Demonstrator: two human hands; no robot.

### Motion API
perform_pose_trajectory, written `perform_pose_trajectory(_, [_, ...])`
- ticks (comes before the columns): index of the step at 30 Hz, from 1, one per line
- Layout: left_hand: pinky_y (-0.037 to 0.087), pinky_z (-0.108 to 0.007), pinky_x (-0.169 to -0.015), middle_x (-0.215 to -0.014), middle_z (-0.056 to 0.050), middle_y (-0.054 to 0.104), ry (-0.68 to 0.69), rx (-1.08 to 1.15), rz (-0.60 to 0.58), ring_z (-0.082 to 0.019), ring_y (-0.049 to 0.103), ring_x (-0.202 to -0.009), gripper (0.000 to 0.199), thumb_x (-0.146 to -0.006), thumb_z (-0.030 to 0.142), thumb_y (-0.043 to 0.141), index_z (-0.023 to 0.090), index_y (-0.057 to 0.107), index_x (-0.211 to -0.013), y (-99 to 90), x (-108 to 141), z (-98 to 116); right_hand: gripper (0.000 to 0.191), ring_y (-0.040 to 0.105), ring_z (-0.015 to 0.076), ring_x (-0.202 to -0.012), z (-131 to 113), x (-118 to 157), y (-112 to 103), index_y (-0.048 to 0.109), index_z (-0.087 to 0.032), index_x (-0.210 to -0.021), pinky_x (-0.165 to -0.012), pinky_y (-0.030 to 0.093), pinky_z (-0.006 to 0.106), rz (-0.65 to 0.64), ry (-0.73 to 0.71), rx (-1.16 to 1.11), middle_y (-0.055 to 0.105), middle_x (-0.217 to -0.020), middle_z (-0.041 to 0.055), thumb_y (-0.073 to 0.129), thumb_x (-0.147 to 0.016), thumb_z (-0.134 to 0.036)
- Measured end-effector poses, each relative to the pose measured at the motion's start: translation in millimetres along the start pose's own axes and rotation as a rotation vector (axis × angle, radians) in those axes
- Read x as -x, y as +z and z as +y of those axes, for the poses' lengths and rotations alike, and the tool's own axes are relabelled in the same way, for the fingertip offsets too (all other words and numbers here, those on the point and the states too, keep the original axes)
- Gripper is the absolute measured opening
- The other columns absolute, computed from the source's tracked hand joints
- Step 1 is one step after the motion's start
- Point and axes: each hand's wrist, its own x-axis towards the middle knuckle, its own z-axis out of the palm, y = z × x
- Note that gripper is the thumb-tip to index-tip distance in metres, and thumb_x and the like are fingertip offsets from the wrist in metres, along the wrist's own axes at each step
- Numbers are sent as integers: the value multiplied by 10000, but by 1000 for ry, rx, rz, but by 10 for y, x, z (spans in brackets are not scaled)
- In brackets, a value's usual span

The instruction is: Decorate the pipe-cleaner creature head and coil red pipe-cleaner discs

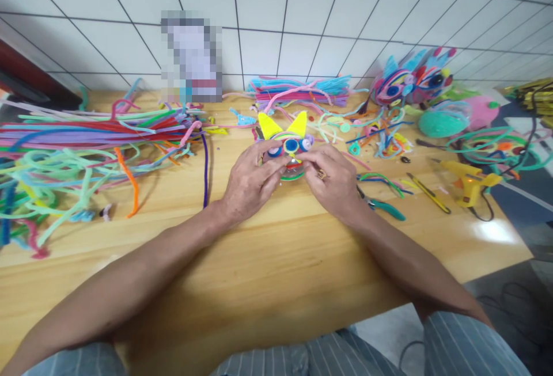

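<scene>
Between my hands is a colourful pipe-cleaner mask with pointed yellow ears, round blue eye shapes and a green lower rim. My left hand is closed on its left side, with the fingertips near the middle of the face. On the other side, my right hand has its thumb and forefinger pinched together close to the mask's mouth area. A small yellow bit shows by those fingertips, but I cannot make out what the pinch holds. Part of the mask's lower half is hidden by my fingers.
Pipe cleaners lie heaped at the left, and another bundle is by the tiled wall. To the right are green-handled pliers, a yellow utility knife and a yellow glue gun with a cord. Finished-looking masks stand behind.
</scene>
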Motion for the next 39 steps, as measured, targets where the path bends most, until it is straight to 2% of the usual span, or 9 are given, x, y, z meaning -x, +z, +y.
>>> perform_pose_trajectory(6, [622, -447, -1026, -1443, -128, 675, -14, -15, -32, -261, 662, -1324, 311, -1033, 177, 633, 284, 731, -1307, -18, 5, 2, 356, 727, 220, -950, 21, 2, -16, 784, -269, -1119, -854, 603, 382, -38, 51, -11, 769, -1005, 50, 595, -919, -45])
perform_pose_trajectory(14, [624, -456, -1033, -1477, -115, 654, -16, -1, -57, -271, 644, -1358, 385, -1016, 151, 638, 321, 713, -1353, -38, 16, -10, 297, 735, 229, -983, 9, -6, -36, 767, -275, -1124, -874, 610, 395, -24, 11, 15, 775, -1048, 61, 630, -947, -79])
perform_pose_trajectory(19, [625, -458, -1029, -1468, -120, 655, 25, 8, -22, -269, 651, -1348, 419, -1015, 135, 636, 329, 701, -1381, -28, 16, -10, 279, 741, 236, -991, -5, -6, -48, 766, -275, -1109, -870, 619, 407, -42, 0, 26, 775, -1050, 66, 648, -945, -83])
perform_pose_trajectory(26, [634, -430, -986, -1457, -117, 662, 19, -26, -35, -257, 659, -1327, 384, -1025, 159, 633, 329, 724, -1358, -27, 10, -8, 272, 729, 236, -994, 10, 1, -22, 767, -274, -1094, -877, 606, 400, -34, 1, 15, 760, -1039, 66, 634, -951, -85])
perform_pose_trajectory(31, [620, -456, -1024, -1447, -117, 661, 62, 3, 3, -261, 664, -1317, 426, -1025, 139, 634, 337, 697, -1397, -20, 11, -16, 282, 738, 232, -998, 16, 2, 4, 763, -246, -1116, -884, 616, 390, 18, -54, 6, 762, -1034, 74, 633, -953, -56])
perform_pose_trajectory(35, [613, -458, -1045, -1472, -112, 651, 32, -14, -36, -261, 654, -1340, 418, -1030, 150, 634, 340, 690, -1398, -25, 14, -18, 285, 744, 231, -1012, 16, 2, 0, 760, -254, -1132, -895, 619, 390, 7, -51, 13, 767, -1042, 69, 635, -959, -65])
perform_pose_trajectory(39, [603, -467, -1073, -1462, -117, 660, 38, -9, -17, -258, 654, -1343, 430, -1037, 163, 633, 329, 662, -1432, -24, 13, -14, 289, 744, 233, -1025, 7, 4, -15, 756, -269, -1158, -903, 619, 395, -7, -30, 30, 773, -1057, 66, 639, -968, -86])
